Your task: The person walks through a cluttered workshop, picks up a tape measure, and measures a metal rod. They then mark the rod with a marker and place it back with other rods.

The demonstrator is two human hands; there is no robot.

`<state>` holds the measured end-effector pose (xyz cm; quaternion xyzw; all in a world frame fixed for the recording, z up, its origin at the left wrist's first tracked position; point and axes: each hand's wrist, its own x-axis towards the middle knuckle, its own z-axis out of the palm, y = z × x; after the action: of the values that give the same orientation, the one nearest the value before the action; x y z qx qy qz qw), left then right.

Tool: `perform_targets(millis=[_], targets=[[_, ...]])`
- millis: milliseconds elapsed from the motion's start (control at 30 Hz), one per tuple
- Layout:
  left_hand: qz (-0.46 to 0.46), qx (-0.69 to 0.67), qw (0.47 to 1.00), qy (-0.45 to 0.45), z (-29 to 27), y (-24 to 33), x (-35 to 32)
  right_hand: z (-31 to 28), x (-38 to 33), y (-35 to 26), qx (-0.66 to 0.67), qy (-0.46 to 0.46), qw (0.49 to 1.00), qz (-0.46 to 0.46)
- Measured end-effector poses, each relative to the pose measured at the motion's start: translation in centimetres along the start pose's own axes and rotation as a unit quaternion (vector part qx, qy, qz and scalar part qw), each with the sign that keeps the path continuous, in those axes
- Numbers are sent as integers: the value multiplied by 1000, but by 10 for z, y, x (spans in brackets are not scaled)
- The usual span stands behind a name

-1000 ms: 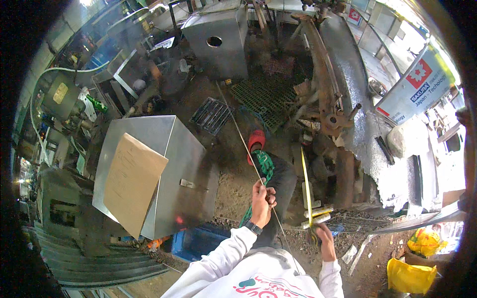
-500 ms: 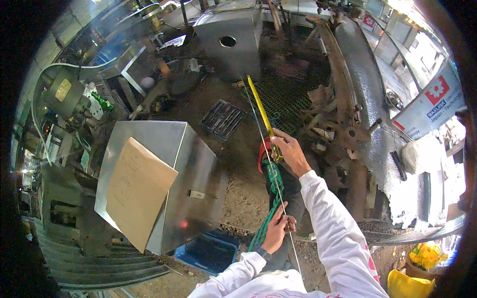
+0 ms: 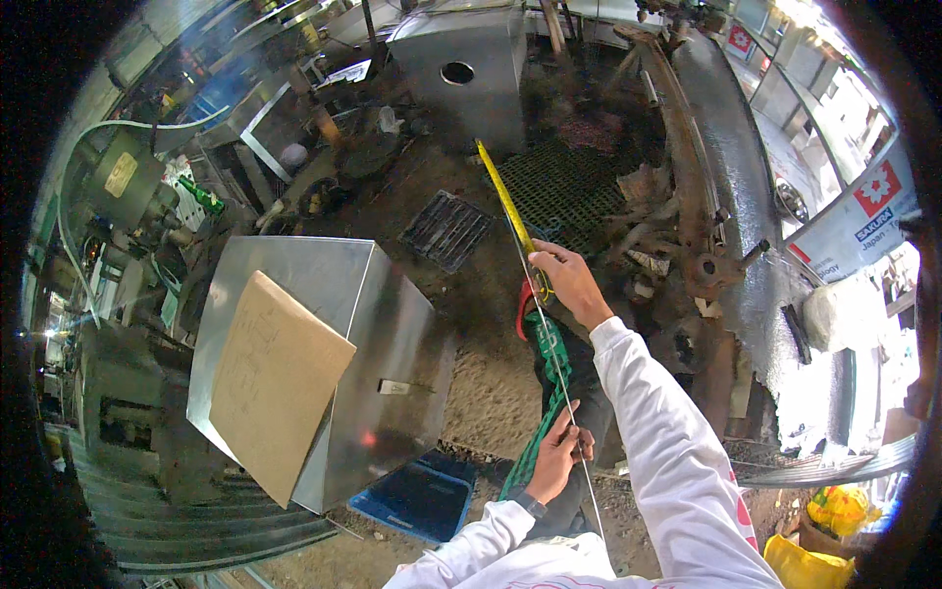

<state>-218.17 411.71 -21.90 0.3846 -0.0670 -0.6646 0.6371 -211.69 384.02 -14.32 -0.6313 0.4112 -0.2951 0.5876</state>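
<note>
My right hand (image 3: 569, 283) is stretched forward and grips a yellow tape measure blade (image 3: 505, 204) that runs up toward the far grating. My left hand (image 3: 559, 454), close to my body, pinches a thin metal rod (image 3: 551, 358) that runs up alongside the tape to my right hand. Both arms wear white sleeves. Beneath the hands lies a green strap-like item (image 3: 546, 393) with a red part (image 3: 523, 306) at its upper end.
A shiny sheet-metal box (image 3: 392, 334) with a brown cardboard sheet (image 3: 270, 383) on top stands at the left. A blue tray (image 3: 412, 499) lies below it. Further off are a grey metal box with a round hole (image 3: 461, 74), floor gratings (image 3: 446, 231), rusty machine parts (image 3: 687, 245) and a yellow bag (image 3: 834, 510).
My right hand has risen from low near my body and reached forward along the tape. The yellow blade now extends further up. My left hand has dropped lower on the thin rod.
</note>
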Motion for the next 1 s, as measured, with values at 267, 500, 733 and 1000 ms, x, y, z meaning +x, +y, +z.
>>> perform_targets(millis=[267, 500, 733, 1000], targets=[[5, 12, 1000, -10, -1, -4, 4, -9, -18, -10, 63, -5, 997, 36], [11, 30, 999, 31, 6, 6, 11, -31, -97, 31, 27, 23, 999, 35], [50, 64, 996, 39, 3, 21, 22, -66, -277, 24, -18, 37, 995, 93], [30, 56, 995, 75, -2, 41, 35, -95, -464, 58, 111, 57, 948, 293]])
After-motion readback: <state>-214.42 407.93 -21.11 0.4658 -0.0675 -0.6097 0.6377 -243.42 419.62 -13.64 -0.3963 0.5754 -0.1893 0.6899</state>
